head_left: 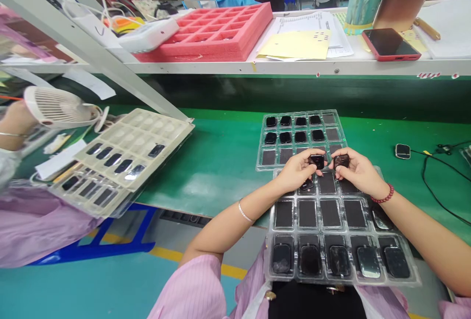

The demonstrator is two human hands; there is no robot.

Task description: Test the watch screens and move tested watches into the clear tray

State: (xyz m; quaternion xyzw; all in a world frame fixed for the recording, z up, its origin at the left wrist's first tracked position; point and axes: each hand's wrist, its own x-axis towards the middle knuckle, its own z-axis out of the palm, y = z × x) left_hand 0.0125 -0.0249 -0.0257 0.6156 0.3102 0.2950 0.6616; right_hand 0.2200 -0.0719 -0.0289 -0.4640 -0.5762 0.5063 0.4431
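My left hand [297,172] pinches a small black square watch-like module [316,162] by its edges, and my right hand [358,172] holds a matching module [342,161]. The two modules are close together, apart from each other, above the top edge of a clear plastic blister tray [333,272]. That tray holds several dark rectangular pieces in rows, and my hands partly hide its top row. A second clear tray [302,137] with several black pieces lies just beyond my hands, on the green bench mat [228,176].
To the left, a co-worker's hand in a lilac sleeve [14,118] holds a white fan [57,107] beside stacked beige trays [132,147]. A loose watch [403,151] with black cables lies right. The shelf behind carries a pink foam tray [217,32], papers and a red-cased phone [390,44].
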